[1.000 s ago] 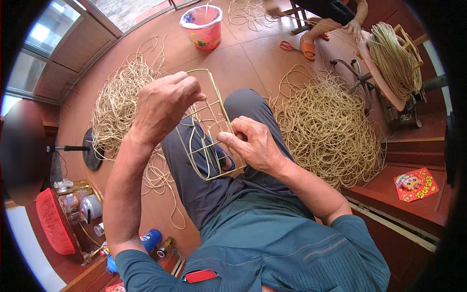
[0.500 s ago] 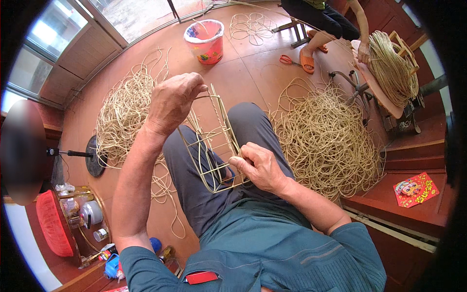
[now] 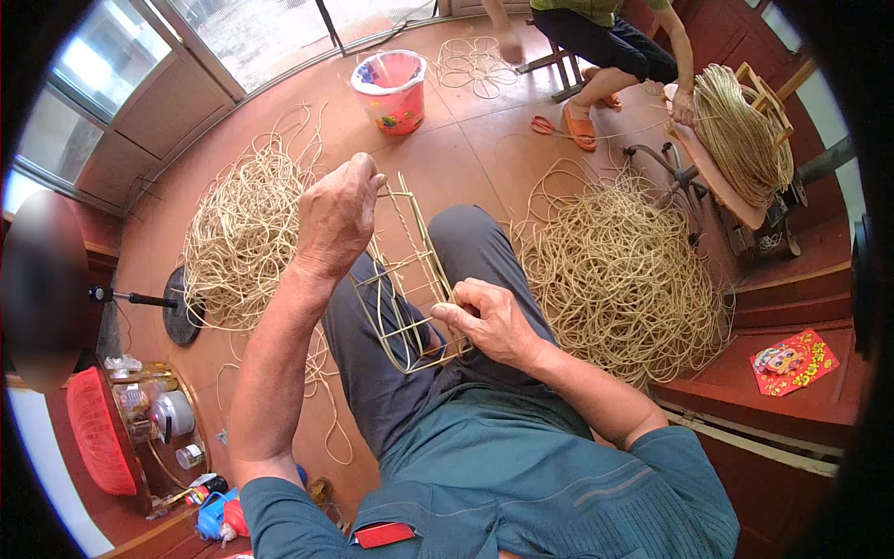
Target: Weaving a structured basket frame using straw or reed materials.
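A narrow open frame of pale tan cane-like rods point(image 3: 407, 328) is tilted over my lap, its far end pointing away from me. My right hand point(image 3: 494, 321) grips its near right side, thumb laid along the edge. By the frame's far left corner, my left hand point(image 3: 337, 216) is closed, its fingertips pinched on a thin tan strand that is mostly hidden by the fingers. Loose tan strands hang beneath this hand along the frame's left side.
Tangled tan cord lies in a left heap point(image 3: 244, 228) and a right heap point(image 3: 626, 279). A red bucket point(image 3: 396, 107) stands ahead, near a flower-shaped wire form point(image 3: 477, 67) and red-handled scissors point(image 3: 548, 127). At far right, a co-worker's hand point(image 3: 684, 107) touches a cord coil point(image 3: 740, 135).
My left hand has come down slightly and to the right, closer to the frame's corner. My right hand keeps its grip. The co-worker's other hand has come into view at the top.
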`<state>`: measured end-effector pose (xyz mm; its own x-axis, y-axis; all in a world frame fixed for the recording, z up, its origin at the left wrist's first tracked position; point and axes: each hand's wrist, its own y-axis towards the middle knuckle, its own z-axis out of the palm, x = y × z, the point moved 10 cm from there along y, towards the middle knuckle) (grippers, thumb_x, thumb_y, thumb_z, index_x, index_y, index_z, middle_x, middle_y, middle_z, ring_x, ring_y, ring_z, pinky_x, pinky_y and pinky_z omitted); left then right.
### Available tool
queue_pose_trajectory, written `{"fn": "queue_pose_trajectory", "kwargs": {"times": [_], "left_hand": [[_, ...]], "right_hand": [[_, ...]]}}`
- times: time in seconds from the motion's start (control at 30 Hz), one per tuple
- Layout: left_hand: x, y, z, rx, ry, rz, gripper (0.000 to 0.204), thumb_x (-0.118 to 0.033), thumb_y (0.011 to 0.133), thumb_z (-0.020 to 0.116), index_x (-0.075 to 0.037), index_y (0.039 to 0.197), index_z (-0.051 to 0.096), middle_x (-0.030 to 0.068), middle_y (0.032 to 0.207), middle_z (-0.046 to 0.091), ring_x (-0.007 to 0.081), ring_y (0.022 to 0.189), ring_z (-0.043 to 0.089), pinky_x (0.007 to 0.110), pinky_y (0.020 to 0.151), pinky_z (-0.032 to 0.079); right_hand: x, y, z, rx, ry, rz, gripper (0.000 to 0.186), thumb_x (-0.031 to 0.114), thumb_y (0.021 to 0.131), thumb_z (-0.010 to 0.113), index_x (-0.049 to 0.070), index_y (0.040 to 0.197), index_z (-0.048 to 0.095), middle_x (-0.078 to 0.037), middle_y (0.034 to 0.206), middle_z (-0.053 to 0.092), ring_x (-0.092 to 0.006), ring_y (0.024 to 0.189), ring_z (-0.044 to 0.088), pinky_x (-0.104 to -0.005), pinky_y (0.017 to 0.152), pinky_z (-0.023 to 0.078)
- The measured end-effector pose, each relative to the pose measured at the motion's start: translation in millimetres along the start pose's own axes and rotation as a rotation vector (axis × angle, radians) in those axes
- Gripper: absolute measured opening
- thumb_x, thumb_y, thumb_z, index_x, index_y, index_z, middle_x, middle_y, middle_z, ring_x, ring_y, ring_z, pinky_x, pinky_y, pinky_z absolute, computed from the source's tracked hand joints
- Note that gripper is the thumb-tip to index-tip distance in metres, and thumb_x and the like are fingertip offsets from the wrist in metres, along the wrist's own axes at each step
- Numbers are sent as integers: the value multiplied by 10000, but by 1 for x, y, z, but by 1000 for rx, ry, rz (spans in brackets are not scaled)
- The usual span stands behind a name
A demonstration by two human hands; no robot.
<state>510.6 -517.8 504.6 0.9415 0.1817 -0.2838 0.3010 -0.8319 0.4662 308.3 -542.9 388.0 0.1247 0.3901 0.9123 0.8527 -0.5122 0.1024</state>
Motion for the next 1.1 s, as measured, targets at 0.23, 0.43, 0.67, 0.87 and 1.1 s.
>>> {"fn": "queue_pose_trajectory", "kwargs": {"times": [0.23,0.43,0.67,0.87,1.1], "left_hand": [[-3,9,8,23,-50,40,167,-161,1049,646,-50,989,537,207,846,661,454,826,676,537,697,507],[14,3,7,58,-38,-70,171,-176,1058,652,-45,972,585,214,829,663,445,776,668,515,683,495],[14,5,10,121,-78,-103,144,-160,1055,656,-46,987,600,198,802,660,409,737,672,494,676,505],[21,10,9,139,-110,-126,141,-149,1025,695,-33,974,632,182,767,661,364,696,672,471,658,509],[31,12,15,223,-257,-247,118,-106,1007,700,-10,945,674,93,728,652,176,658,634,363,631,502]], "right_hand": [[-8,9,-16,-45,11,109,479,397,948,827,-1,781,619,-122,709,574,-208,656,563,-396,615,469],[12,31,-22,-221,-2,-113,380,331,926,854,30,995,633,-116,935,628,-235,755,632,-392,693,526],[63,79,-48,-471,-149,-458,277,233,926,805,52,1095,680,-131,1074,679,-340,961,698,-451,886,569],[56,124,-34,-334,-51,-358,209,215,908,798,53,1026,741,-139,1000,738,-354,986,725,-449,870,579],[54,135,-32,-302,-45,-311,148,207,889,761,60,906,765,-160,916,738,-376,920,732,-473,846,578]]}}
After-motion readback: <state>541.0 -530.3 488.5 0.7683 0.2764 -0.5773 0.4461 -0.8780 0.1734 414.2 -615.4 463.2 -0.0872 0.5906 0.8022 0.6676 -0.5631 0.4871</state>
